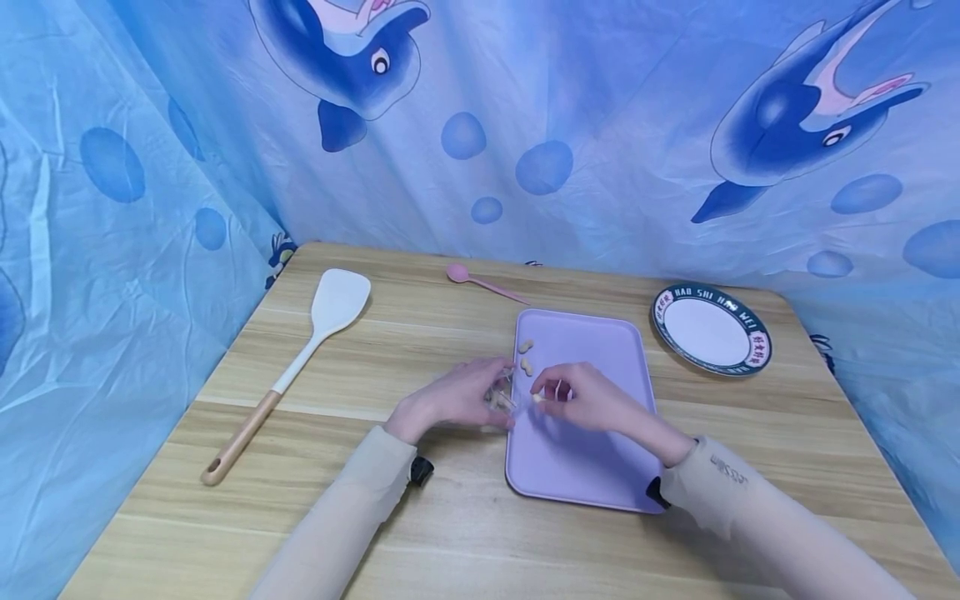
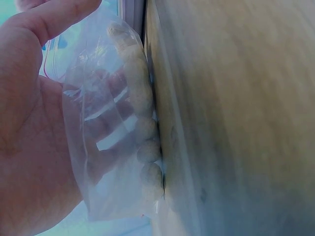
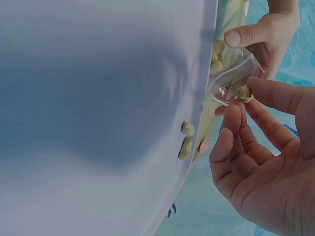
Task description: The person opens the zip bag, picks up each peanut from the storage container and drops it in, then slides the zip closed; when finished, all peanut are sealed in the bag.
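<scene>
My left hand (image 1: 468, 396) holds a clear plastic zip bag (image 2: 81, 162) at the left edge of a purple tray (image 1: 581, 467). Several peanuts (image 2: 139, 93) lie in a row along the bag's lower side, close over the wooden table in the left wrist view. The bag's mouth faces the tray. Right at that mouth, the thumb and fingertips of my right hand (image 1: 588, 400) pinch one peanut (image 3: 244, 93). Two more peanuts lie on the tray near its left rim, one peanut (image 1: 527, 367) nearer me and another peanut (image 1: 527, 345) farther back.
A white spatula (image 1: 337, 304) with a wooden handle lies on the left of the table (image 1: 420, 525). Behind the tray is a pink spoon (image 1: 459, 272). A green-rimmed white plate (image 1: 708, 329) sits at the back right, and a blue dolphin curtain (image 1: 585, 100) hangs behind.
</scene>
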A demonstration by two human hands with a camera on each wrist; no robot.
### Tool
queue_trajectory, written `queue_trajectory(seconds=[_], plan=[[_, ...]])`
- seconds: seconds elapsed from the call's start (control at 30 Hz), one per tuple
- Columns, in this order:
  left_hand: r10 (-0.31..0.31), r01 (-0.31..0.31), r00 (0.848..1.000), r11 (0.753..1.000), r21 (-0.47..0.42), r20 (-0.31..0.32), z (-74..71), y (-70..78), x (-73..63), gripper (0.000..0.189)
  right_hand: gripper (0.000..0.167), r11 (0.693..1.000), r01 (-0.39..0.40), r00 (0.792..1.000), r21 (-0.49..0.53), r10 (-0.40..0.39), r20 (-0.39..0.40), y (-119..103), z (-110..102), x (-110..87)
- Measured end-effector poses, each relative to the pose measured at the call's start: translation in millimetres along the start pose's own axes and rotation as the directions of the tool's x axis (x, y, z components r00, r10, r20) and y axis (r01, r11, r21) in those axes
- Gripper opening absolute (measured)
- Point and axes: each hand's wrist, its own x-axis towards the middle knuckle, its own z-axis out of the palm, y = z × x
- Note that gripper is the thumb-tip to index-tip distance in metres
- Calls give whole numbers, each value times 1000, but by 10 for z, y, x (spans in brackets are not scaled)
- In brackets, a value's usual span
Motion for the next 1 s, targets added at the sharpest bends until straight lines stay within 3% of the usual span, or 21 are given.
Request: queue_trajectory(seconds=[0.53,1.0], plan=[[29,-29,999,1000,-10,-20,-12,-15,-12,86,15,999,-37,997,36,39,-60,18,-14,283],[45,-45,999,999,-4,-29,3,-30,12,84,15,998,-42,995,51,46,-84,9,47,366]])
